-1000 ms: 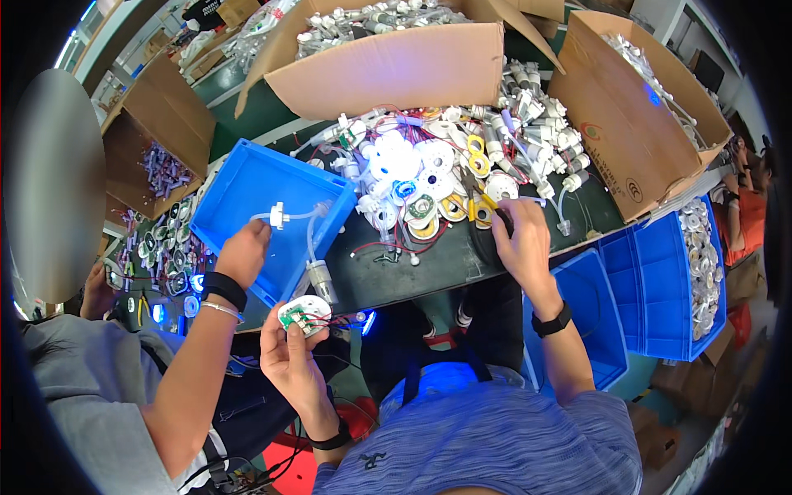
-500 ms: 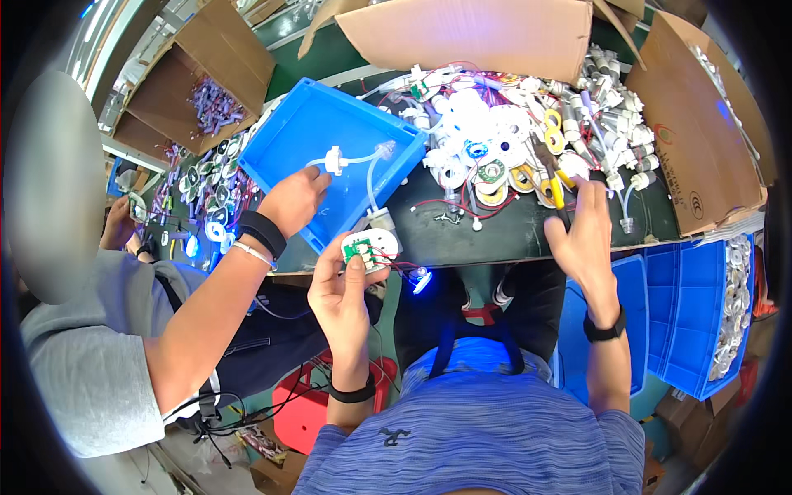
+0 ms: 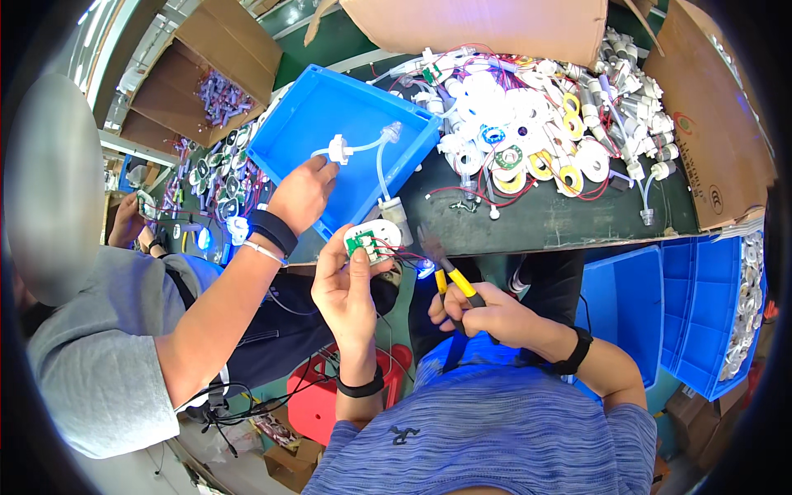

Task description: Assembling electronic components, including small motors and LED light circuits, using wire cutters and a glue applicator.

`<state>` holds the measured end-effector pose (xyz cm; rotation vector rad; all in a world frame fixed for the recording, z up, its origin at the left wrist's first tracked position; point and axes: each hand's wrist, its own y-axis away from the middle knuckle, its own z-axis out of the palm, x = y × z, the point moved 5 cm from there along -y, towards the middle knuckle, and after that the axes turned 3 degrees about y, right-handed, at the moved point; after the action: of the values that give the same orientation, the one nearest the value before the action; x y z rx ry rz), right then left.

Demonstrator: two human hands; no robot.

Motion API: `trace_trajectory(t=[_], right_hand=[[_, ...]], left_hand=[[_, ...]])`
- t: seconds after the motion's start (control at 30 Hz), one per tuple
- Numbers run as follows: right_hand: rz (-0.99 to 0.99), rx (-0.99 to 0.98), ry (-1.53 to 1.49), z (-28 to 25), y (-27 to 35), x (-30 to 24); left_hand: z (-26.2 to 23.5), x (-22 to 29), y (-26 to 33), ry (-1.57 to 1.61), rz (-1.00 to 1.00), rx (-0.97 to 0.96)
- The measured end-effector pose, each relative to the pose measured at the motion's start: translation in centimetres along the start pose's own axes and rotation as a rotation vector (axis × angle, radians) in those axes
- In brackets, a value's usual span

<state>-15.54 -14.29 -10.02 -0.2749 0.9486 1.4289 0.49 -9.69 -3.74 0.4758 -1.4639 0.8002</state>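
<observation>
My left hand (image 3: 346,301) is closed on a white oval part with a green circuit board (image 3: 361,241), the thumb pressing near the board. Thin red and dark wires run right from the part toward a glowing blue light (image 3: 426,268). My right hand (image 3: 507,318) grips a pair of pliers (image 3: 459,281) by its yellow-and-black handles. The jaws point up and left, close to the wires and just right of the white part; whether they touch a wire I cannot tell. A clear tube with a cylindrical fitting (image 3: 394,216) hangs over the tray rim behind my left hand.
A co-worker's hand (image 3: 304,194) holds a white tube fitting over the blue tray (image 3: 276,124). Beyond my hands lies a pile of white rings, wires and fittings (image 3: 528,136). Cardboard boxes (image 3: 722,140) stand around the table; blue bins (image 3: 623,305) sit at the right.
My right hand has picked the pliers up from the pile and brought them down and left to the wires. My left hand still holds the white part in nearly the same place.
</observation>
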Motion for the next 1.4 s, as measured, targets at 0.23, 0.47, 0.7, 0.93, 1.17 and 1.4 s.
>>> trace_trajectory(t=[0.23,0.47,0.7,0.93,1.17,1.4], right_hand=[[-0.016,-0.21,0.142,1.3,0.1,-0.7],[0.029,-0.238,0.221,1.7,-0.6,-1.0],[0.003,-0.238,0.3,1.7,-0.6,-2.1],[0.164,-0.27,0.521,1.2,-0.6,-3.0],[0.171,-0.205,0.458,1.5,-0.3,-3.5],[0.141,-0.133,0.429,1.5,-0.4,-3.4]], left_hand=[[0.2,-0.1,0.0,-0.01,-0.022,-0.045],[0.5,0.4,0.1,-0.097,0.051,-0.065],[0.4,0.8,0.2,-0.193,0.081,-0.097],[0.2,0.8,0.2,-0.25,0.11,-0.108],[0.0,1.2,0.3,-0.342,0.158,-0.086],[-0.3,1.4,0.4,-0.353,0.162,-0.107]])
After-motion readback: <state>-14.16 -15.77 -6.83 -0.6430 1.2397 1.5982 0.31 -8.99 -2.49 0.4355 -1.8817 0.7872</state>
